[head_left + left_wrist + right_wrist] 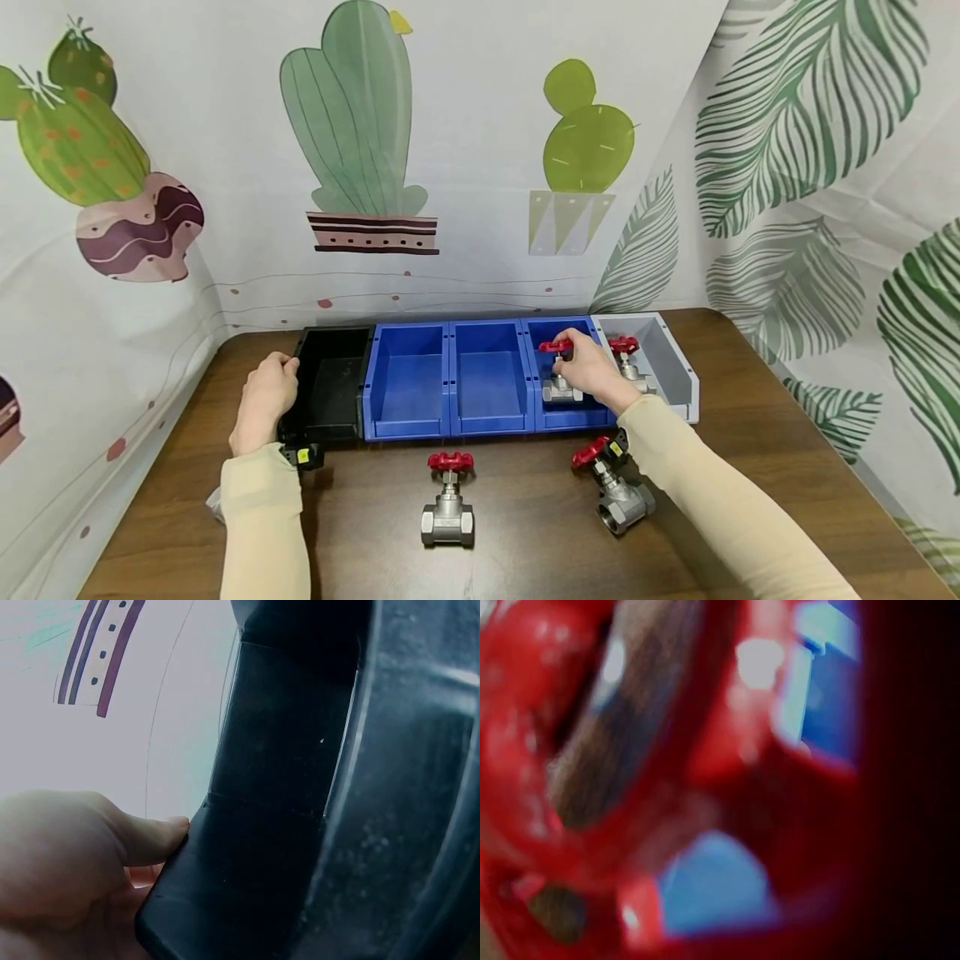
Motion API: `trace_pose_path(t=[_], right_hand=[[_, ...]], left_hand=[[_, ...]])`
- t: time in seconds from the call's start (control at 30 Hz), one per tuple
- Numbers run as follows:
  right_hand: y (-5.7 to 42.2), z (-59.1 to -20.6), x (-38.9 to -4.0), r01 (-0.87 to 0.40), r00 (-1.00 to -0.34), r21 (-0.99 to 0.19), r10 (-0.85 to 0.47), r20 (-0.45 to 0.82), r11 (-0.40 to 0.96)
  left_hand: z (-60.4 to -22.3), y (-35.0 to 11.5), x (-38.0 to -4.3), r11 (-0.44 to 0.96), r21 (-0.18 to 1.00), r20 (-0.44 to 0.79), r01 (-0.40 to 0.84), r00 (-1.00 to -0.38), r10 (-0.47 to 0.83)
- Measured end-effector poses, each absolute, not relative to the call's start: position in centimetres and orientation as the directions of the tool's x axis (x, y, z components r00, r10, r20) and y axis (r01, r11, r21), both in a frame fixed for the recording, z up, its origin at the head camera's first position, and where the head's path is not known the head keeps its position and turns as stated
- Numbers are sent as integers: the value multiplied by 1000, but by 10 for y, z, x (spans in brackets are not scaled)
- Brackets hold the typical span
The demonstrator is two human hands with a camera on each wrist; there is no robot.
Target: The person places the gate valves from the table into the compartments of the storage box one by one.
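My left hand (264, 398) grips the left wall of a black plastic bin (333, 330). In the left wrist view, the thumb lies on the bin's rim (174, 851) and the fingers go behind it. My right hand (588, 367) pinches the red handwheel of a metal gate valve (562, 390), which stands upright at the rightmost blue bin (558, 323); whether it touches the bin's floor I cannot tell. A second valve (626, 502) lies tilted on the table below my right wrist. Its red handwheel (660, 855) apparently fills the right wrist view, blurred.
Another valve (447, 521) lies on the wooden table (525, 550) in front of the bins. Two more blue bins (408, 417) (487, 412) stand in the row. At its right end, a grey bin (671, 358) holds a valve (628, 367), partly behind my hand. Printed cloth (480, 167) hangs behind.
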State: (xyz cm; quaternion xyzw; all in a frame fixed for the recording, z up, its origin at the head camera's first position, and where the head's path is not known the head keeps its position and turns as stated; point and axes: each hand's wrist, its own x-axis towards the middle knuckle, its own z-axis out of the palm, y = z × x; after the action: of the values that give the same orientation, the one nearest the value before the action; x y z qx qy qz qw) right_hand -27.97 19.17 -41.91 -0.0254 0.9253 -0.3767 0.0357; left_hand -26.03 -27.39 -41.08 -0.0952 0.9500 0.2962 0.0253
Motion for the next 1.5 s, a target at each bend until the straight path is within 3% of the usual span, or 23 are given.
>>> trace_pose_path(t=[0.5, 1.2, 1.5], right_hand=[[191, -415, -294, 131, -961, -746, -101, -258, 653], [191, -420, -293, 154, -970, -757, -51, -239, 635], [190, -405, -288, 139, -942, -756, -150, -300, 639]], left_hand=[[-411, -273, -261, 806, 556, -113, -202, -979, -168], [-407, -269, -263, 807, 555, -108, -203, -979, -172], [-408, -271, -261, 801, 557, -120, -217, -976, -180]])
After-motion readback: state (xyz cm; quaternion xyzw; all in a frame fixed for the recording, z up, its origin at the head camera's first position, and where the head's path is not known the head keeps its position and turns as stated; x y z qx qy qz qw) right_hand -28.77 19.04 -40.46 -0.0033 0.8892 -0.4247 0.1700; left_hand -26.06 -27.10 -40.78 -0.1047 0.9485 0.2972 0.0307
